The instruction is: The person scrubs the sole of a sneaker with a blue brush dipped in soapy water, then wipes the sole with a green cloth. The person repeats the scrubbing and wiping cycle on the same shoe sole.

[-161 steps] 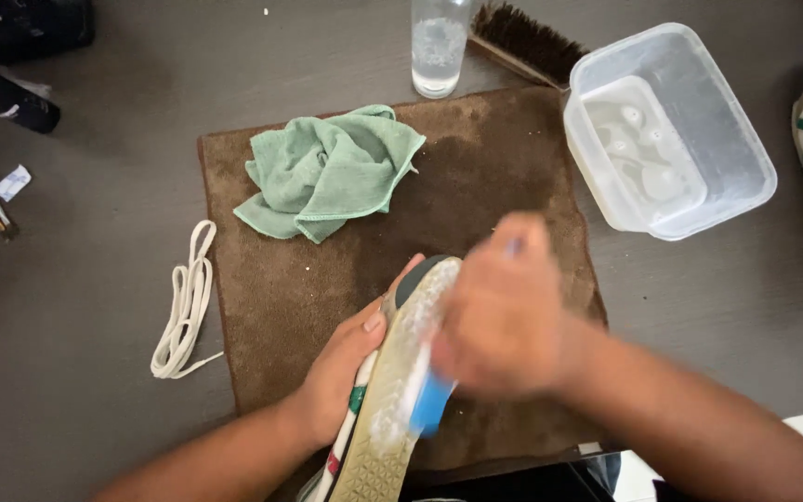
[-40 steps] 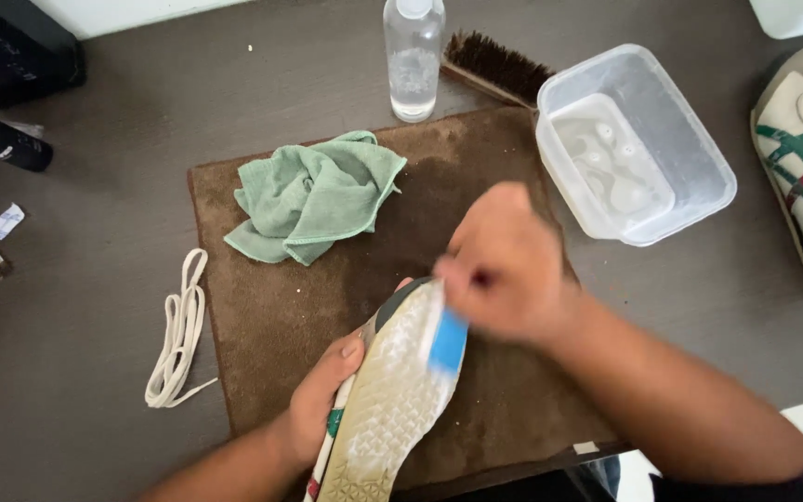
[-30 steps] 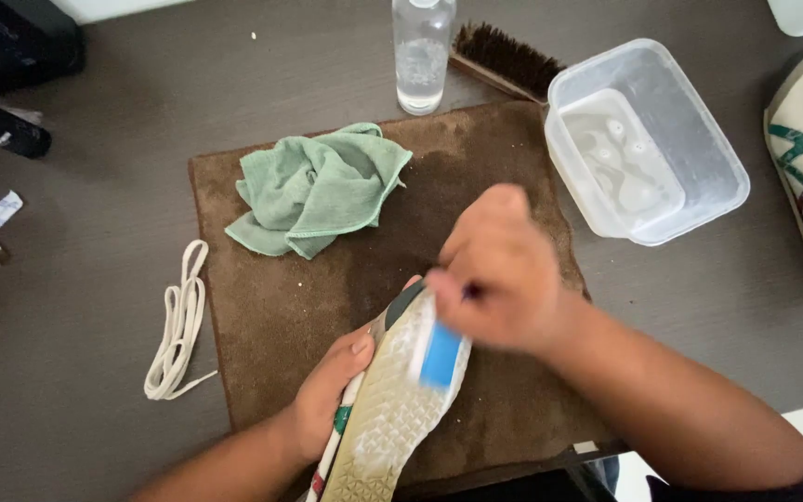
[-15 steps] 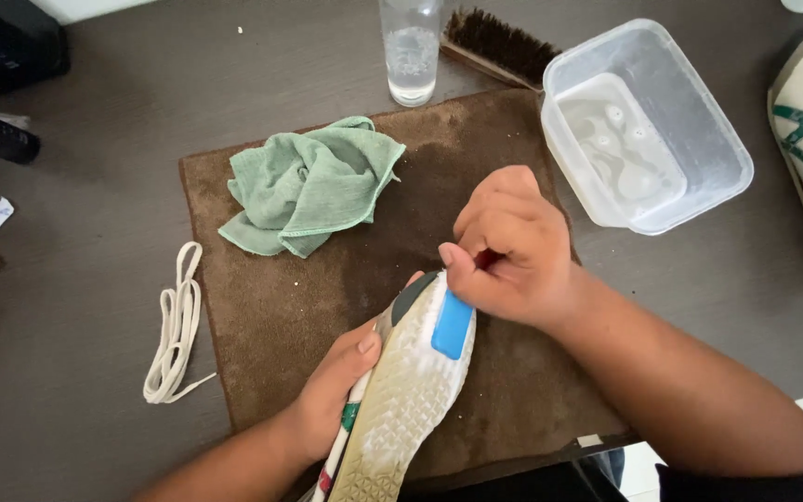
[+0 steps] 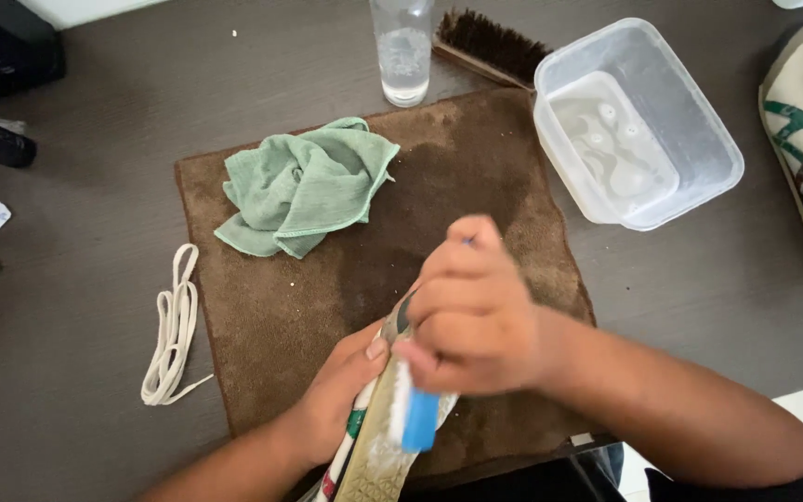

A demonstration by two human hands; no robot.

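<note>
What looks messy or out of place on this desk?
The brown mat has a dark wet patch near its middle, and the green cloth lies crumpled on it. A loose white shoelace lies off the mat's left edge.

A home shoe-cleaning spot: brown towel point(image 5: 271, 325) on a dark table point(image 5: 95, 139); water tub point(image 5: 690, 139); brush point(image 5: 490, 42).

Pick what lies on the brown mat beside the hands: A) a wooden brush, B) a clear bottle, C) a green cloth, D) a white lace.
C: the crumpled green cloth rests on the brown mat, while the white lace, wooden brush and clear bottle lie off it on the dark table.
</note>
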